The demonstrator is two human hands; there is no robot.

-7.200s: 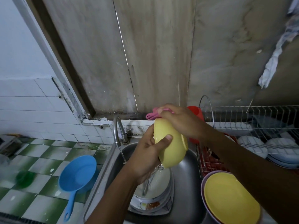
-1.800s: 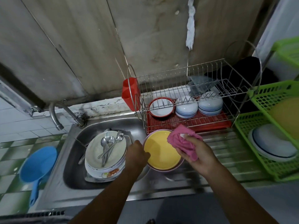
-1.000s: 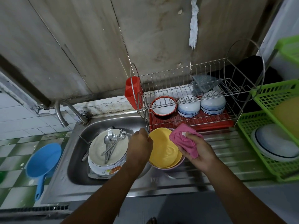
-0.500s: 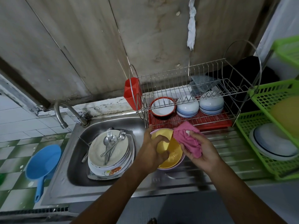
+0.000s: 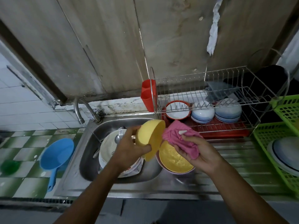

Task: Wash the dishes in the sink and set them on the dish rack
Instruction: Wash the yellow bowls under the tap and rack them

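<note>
Both hands are curled round things. The left hand grips a tilted round yellow plastic bowl, thumb on its outside. The right hand fingers clutch a crumpled pink cloth.

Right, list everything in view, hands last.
small bowl: one, yellow, held over the sink's right side
cloth: one, pink, beside that bowl
large bowl: one, yellow, inside purple bowl on the drainboard
plate stack: one, white, in sink, cutlery on top
tap: one, metal, behind sink
dipper: one, blue, on green-checked tiles, left
dish rack: one, wire, over red tray
red-rimmed bowl: one, in rack
bowl stacks: two, blue-and-white, in rack
cutlery holder: one, red, rack's left end
baskets: two, green, far right
rag: one, white, on wall
hands: left hand grips small bowl; right hand grips cloth
</note>
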